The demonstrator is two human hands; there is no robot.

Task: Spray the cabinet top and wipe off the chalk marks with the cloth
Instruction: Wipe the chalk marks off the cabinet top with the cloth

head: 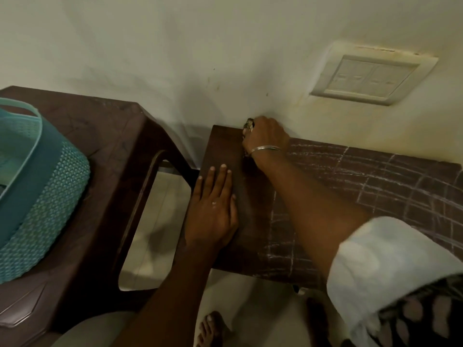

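Teal plastic sits furthest left: a woven-look basket (42, 186) on a brown plastic chair (112, 151), well apart from the work. Next comes the left hand (213, 204), laid flat on the bare left end of the cabinet top (225, 144). Its fingers are straight and close together and hold nothing; it seems to be bracing.

Beyond it the right hand (265, 136) is up at the back edge, where the top meets the wall (175, 46). Its fingers are curled tight round the cloth (249, 125), and only a scrap of it pokes out past the knuckles. To the right, the chalk marks (375, 186) cover the rest of the top in a rough grid. No spray bottle is in sight.

From where I stand, a few things could go wrong:
- **Too little cloth on the wood:** bunched that small, it may leave streaks, and the knuckles may scrape the wall.
- **Chalk on the arm:** the forearm crosses over the chalked part, so the rolled white sleeve (390, 266) could drag through it and carry dust back onto the bare end.
- **Smearing:** I can't tell whether the surface is wet; if it is dry, the chalk will likely smear rather than lift.
- **Mist near the wall:** any spraying towards the right end risks wetting the switch plate (370, 78) just above.
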